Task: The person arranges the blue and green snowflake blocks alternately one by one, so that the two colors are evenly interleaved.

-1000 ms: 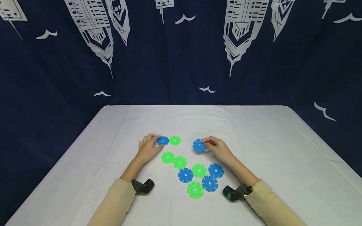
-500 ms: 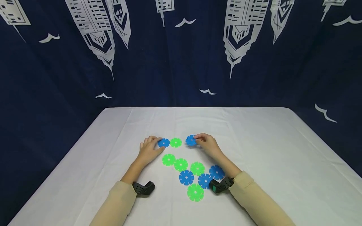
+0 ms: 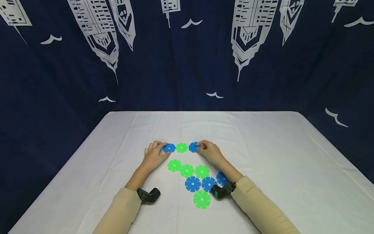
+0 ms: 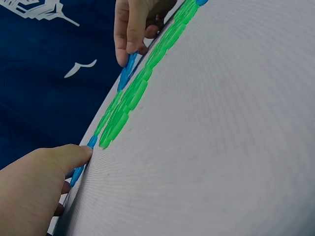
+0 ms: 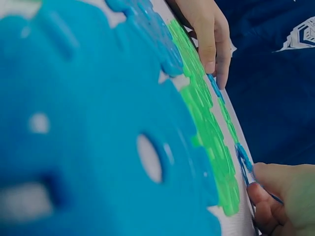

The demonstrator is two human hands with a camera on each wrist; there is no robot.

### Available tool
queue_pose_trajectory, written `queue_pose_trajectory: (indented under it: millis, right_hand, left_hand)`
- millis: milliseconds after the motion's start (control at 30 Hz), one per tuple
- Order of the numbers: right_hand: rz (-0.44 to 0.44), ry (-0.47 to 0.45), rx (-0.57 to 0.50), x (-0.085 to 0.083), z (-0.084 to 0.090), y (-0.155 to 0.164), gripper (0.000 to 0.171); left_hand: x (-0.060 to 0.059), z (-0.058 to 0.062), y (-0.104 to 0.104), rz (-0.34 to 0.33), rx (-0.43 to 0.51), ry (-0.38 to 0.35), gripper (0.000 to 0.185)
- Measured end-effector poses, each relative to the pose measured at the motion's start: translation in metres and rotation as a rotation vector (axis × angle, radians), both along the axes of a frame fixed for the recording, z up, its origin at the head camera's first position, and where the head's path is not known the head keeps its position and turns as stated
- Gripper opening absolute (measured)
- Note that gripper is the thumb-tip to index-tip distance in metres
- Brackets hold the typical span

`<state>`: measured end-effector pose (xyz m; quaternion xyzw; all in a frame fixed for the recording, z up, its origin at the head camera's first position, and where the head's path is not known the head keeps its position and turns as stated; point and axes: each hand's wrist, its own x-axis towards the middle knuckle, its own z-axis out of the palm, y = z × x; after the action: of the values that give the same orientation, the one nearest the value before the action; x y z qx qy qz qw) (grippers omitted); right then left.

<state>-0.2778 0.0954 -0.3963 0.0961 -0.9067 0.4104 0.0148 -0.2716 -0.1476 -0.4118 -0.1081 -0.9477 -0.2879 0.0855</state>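
Fingers of the right hand (image 3: 211,153) are pinched on a blue notched plastic disc (image 3: 192,148) just beside a green notched plastic disc (image 3: 181,149) over the white-covered desk (image 3: 248,130), left hand (image 3: 153,155) holding a second blue notched disc (image 3: 169,149); probably light, stiff, slick, so rim grip imo.

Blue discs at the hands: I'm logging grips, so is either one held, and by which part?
Both: the right hand pinches one blue disc by its right edge; the left hand holds another blue disc by its rim.
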Motion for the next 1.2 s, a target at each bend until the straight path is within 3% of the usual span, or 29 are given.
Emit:
queue_pose_trajectory:
  millis: [200, 433, 700, 1033, 1200]
  right_hand:
    - [0.07, 0.062, 0.086, 0.002, 0.001, -0.001, 0.026]
    - [0.11, 0.071, 0.136, 0.001, 0.0, -0.002, 0.028]
    - [0.123, 0.044, 0.15, 0.001, 0.0, -0.002, 0.03]
    - [0.188, -0.073, 0.103, 0.01, 0.013, 0.009, 0.035]
    - [0.201, -0.06, 0.199, 0.02, 0.017, 0.014, 0.031]
  left_hand:
    - [0.0, 0.0, -0.001, 0.005, -0.001, -0.002, 0.05]
    - [0.001, 0.0, -0.003, 0.009, 0.005, 0.0, 0.05]
    - [0.001, 0.001, -0.003, 0.006, 0.0, -0.007, 0.05]
    - [0.001, -0.001, -0.001, 0.003, -0.006, -0.002, 0.05]
    - [0.0, 0.0, -0.001, 0.002, -0.005, 0.0, 0.05]
